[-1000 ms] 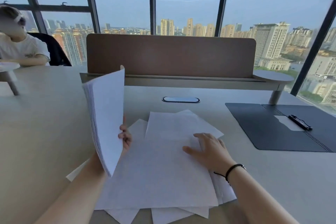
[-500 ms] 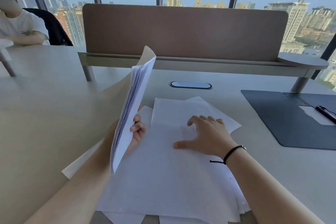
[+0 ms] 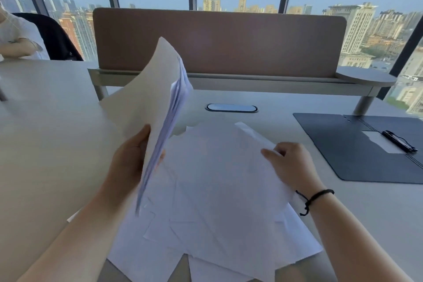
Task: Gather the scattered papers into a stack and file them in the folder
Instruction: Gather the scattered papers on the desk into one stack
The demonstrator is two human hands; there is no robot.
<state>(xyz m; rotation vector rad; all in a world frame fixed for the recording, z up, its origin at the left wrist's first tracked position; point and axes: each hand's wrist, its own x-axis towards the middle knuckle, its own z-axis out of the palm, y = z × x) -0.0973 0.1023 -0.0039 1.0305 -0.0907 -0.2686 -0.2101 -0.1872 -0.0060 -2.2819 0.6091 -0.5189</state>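
Note:
My left hand grips a stack of white papers, held upright and tilted above the desk, its edges facing me. Several loose white sheets lie overlapped on the desk in front of me. My right hand pinches the right edge of the top loose sheet, which is lifted off the pile. An open dark folder lies flat at the right, with a black clip on its inner page.
A brown divider panel on a grey shelf runs across the back of the desk. An oval cable port sits behind the papers. Another person sits at far left by a black chair. Windows are beyond.
My right hand went from pressing flat on the top sheet to pinching and lifting its right edge. The held stack in my left hand tilted and rose slightly.

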